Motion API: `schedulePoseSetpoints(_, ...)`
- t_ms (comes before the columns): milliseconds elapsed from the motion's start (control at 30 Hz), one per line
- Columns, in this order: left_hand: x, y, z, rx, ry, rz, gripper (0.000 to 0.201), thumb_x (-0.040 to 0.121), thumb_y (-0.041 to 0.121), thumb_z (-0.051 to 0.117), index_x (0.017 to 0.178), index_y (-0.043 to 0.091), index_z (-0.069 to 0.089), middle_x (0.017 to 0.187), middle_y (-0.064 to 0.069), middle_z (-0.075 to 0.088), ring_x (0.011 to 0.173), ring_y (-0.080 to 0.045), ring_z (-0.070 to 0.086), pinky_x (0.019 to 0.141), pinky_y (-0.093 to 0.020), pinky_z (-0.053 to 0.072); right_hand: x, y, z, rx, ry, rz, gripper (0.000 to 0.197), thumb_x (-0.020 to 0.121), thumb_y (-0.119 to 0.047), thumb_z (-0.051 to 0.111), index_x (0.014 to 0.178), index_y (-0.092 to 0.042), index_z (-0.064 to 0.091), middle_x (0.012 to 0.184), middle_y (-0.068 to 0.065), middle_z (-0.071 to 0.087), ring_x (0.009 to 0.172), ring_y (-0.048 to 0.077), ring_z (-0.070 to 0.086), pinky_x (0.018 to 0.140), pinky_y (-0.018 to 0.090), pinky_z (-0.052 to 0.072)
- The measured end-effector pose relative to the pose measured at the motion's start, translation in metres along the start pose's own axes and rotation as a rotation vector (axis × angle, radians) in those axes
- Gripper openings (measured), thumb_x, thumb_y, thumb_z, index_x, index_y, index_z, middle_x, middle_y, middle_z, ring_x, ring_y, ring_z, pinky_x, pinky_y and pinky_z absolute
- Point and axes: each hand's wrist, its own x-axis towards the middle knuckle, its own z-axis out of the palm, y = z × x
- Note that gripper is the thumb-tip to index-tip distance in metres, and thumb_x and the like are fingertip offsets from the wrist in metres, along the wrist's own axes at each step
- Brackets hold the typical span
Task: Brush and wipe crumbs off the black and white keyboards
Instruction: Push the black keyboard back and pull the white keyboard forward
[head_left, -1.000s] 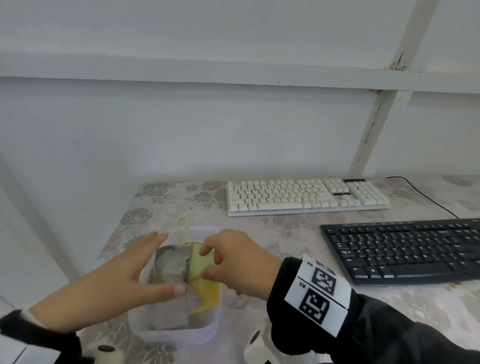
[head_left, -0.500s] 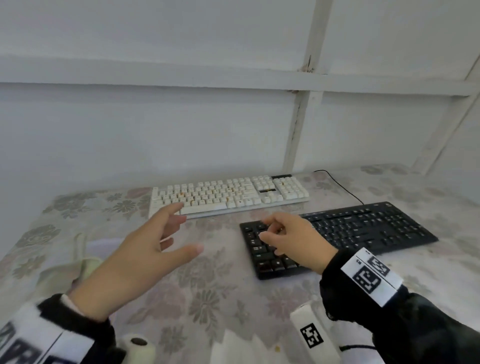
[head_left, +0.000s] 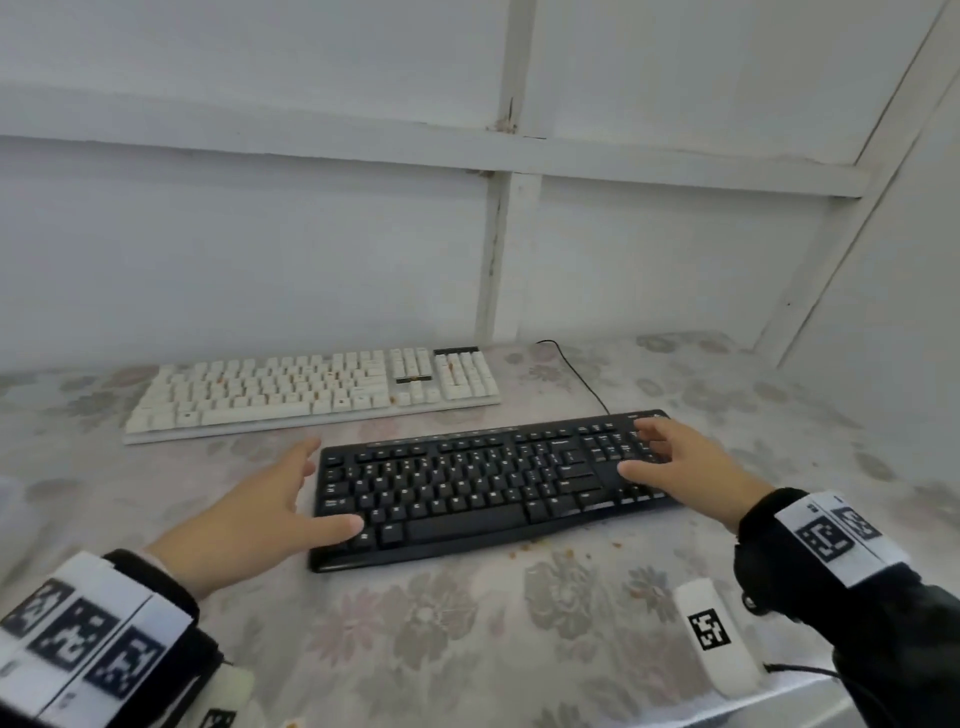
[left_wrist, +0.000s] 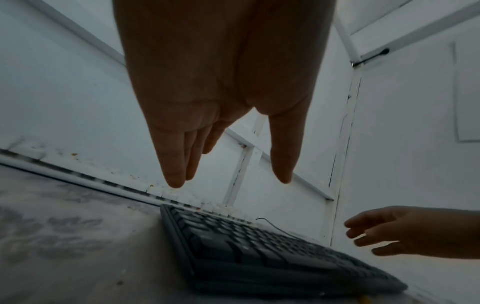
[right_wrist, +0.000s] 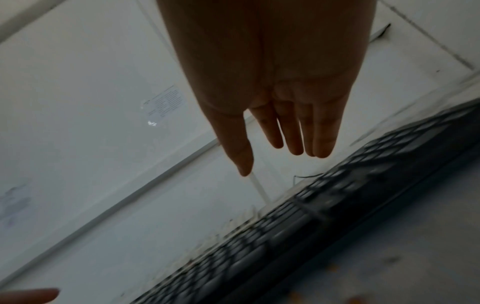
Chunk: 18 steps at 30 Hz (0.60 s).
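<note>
A black keyboard (head_left: 467, 488) lies in front of me on the flowered tablecloth. Behind it sits a white keyboard (head_left: 311, 392) with orange crumbs among its keys. My left hand (head_left: 270, 509) hovers at the black keyboard's left end, fingers straight and spread, thumb over the lower left keys. My right hand (head_left: 675, 467) is over the black keyboard's right end, fingers extended above the number pad. Both hands hold nothing. In the left wrist view my left hand (left_wrist: 228, 144) hangs above the black keyboard (left_wrist: 272, 253). In the right wrist view my right hand (right_wrist: 280, 127) is above the black keyboard (right_wrist: 311, 216).
Orange crumbs (head_left: 571, 551) lie on the cloth just in front of the black keyboard. A black cable (head_left: 576, 374) runs from the back of the table toward the black keyboard. White panelled walls close in behind and on the right. A white tagged device (head_left: 717, 639) sits near the front edge.
My view swung right, away from the plastic box of cloths. Both hands left the box and moved to the two ends of the black keyboard, the right hand sliding to its right end.
</note>
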Motion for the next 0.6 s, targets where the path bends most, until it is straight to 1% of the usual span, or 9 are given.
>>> schedulePoseSetpoints(133,0.011,0.012,0.011,0.058,-0.014,-0.055,0.097,0.077,0.032,0.071,0.148,0.026,0.005,0.152,0.003,0.024,0.133,-0.018,0.035,0.104,-0.029,0.032,0.008,0.032,-0.023,-0.064,-0.034,0.039,0.070,0.086,-0.026,0.069,0.144,-0.013,0.033,0.145,0.004,0.041,0.129,0.021,0.044,0.101,0.030,0.038)
schedulePoseSetpoints(200,0.015,0.017,0.016,0.044,-0.022,-0.072,0.090,0.079,0.021,0.072,0.146,0.022,0.012,0.133,0.013,0.041,0.106,-0.006,0.047,0.084,-0.016,0.038,0.011,0.043,-0.029,-0.051,-0.055,0.038,0.054,0.083,-0.019,0.072,0.131,-0.014,0.045,0.120,0.000,0.056,0.103,0.015,0.058,0.083,0.025,0.046)
schedulePoseSetpoints(233,0.017,0.018,0.017,0.037,-0.038,-0.073,0.090,0.076,0.018,0.074,0.144,0.021,0.016,0.118,0.020,0.043,0.094,0.002,0.046,0.076,-0.011,0.037,0.013,0.048,-0.031,-0.045,-0.069,0.029,0.046,0.082,-0.015,0.073,0.121,-0.015,0.050,0.110,-0.002,0.060,0.091,0.009,0.059,0.074,0.019,0.047)
schedulePoseSetpoints(267,0.018,0.015,0.018,0.032,-0.069,-0.072,0.094,0.069,0.021,0.080,0.142,0.022,0.020,0.113,0.022,0.043,0.093,0.004,0.046,0.077,-0.009,0.037,0.016,0.053,-0.033,-0.045,-0.086,0.020,0.043,0.080,-0.013,0.075,0.117,-0.014,0.052,0.107,-0.002,0.063,0.086,0.005,0.059,0.069,0.014,0.046)
schedulePoseSetpoints(300,0.018,0.013,0.018,0.041,-0.099,-0.062,0.108,0.057,0.032,0.087,0.142,0.024,0.022,0.118,0.023,0.044,0.100,0.003,0.048,0.086,-0.014,0.040,0.018,0.057,-0.034,-0.044,-0.103,0.009,0.045,0.078,-0.013,0.076,0.116,-0.014,0.053,0.107,-0.001,0.064,0.086,0.004,0.059,0.067,0.012,0.044)
schedulePoseSetpoints(367,0.021,0.004,0.021,0.080,-0.110,-0.031,0.125,0.031,0.055,0.089,0.137,0.031,0.027,0.129,0.014,0.049,0.114,-0.005,0.050,0.101,-0.031,0.042,0.023,0.063,-0.036,-0.037,-0.142,0.002,0.052,0.074,-0.013,0.079,0.119,-0.017,0.052,0.106,-0.006,0.062,0.090,0.000,0.058,0.067,0.010,0.041)
schedulePoseSetpoints(433,0.025,-0.004,0.023,0.099,-0.124,-0.043,0.119,0.032,0.052,0.088,0.133,0.034,0.029,0.126,0.013,0.051,0.114,-0.007,0.051,0.100,-0.037,0.044,0.029,0.068,-0.036,-0.026,-0.176,0.006,0.060,0.072,-0.013,0.082,0.123,-0.017,0.050,0.109,-0.006,0.061,0.094,0.001,0.058,0.069,0.010,0.041)
schedulePoseSetpoints(500,0.024,-0.001,0.026,0.116,-0.119,-0.038,0.110,0.035,0.048,0.083,0.131,0.034,0.030,0.122,0.013,0.052,0.111,-0.006,0.052,0.098,-0.036,0.045,0.034,0.072,-0.036,-0.023,-0.191,0.012,0.064,0.069,-0.012,0.083,0.124,-0.016,0.050,0.111,-0.004,0.062,0.096,0.005,0.059,0.072,0.013,0.043)
schedulePoseSetpoints(600,0.025,0.000,0.029,0.136,-0.097,-0.069,0.122,0.035,0.052,0.080,0.140,0.027,0.022,0.129,0.010,0.047,0.114,-0.008,0.048,0.099,-0.032,0.042,0.040,0.076,-0.037,-0.013,-0.220,0.017,0.065,0.068,-0.009,0.083,0.123,-0.017,0.051,0.109,-0.004,0.065,0.096,0.007,0.063,0.072,0.014,0.046)
